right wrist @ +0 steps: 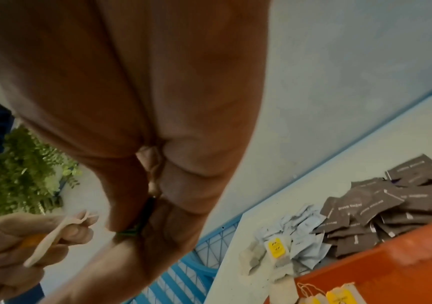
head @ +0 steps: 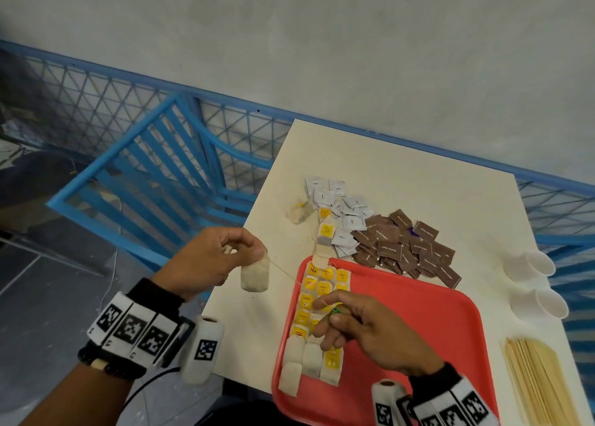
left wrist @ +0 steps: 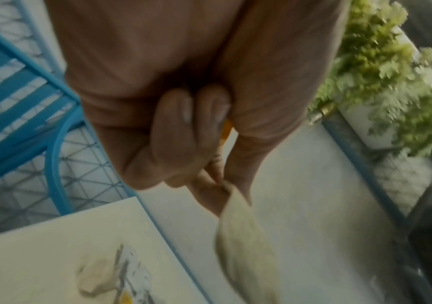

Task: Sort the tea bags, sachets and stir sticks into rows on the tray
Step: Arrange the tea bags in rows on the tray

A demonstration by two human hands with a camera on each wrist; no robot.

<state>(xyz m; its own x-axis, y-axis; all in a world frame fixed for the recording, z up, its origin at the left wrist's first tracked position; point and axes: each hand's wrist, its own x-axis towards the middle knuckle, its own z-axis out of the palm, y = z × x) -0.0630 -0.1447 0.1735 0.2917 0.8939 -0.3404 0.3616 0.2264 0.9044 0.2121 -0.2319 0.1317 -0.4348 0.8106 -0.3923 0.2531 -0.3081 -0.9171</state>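
Note:
My left hand [head: 256, 252] pinches the top of a pale tea bag [head: 255, 276], which hangs just off the table's left edge; the left wrist view shows the same tea bag [left wrist: 246, 246] dangling from the fingers [left wrist: 209, 127]. A thin string runs from it to my right hand [head: 333, 313], which pinches the green tag [head: 336, 310] over the red tray [head: 418, 313]. The tag [right wrist: 131, 230] sits between thumb and finger in the right wrist view. Several tea bags with yellow tags [head: 317, 293] lie in rows along the tray's left side.
White sachets [head: 341, 206] and brown sachets [head: 405, 245] are piled on the table beyond the tray, with a few loose tea bags [head: 299, 213] beside them. Wooden stir sticks [head: 534, 380] lie at the right, two paper cups [head: 534, 264] behind them. A blue chair [head: 154, 168] stands left.

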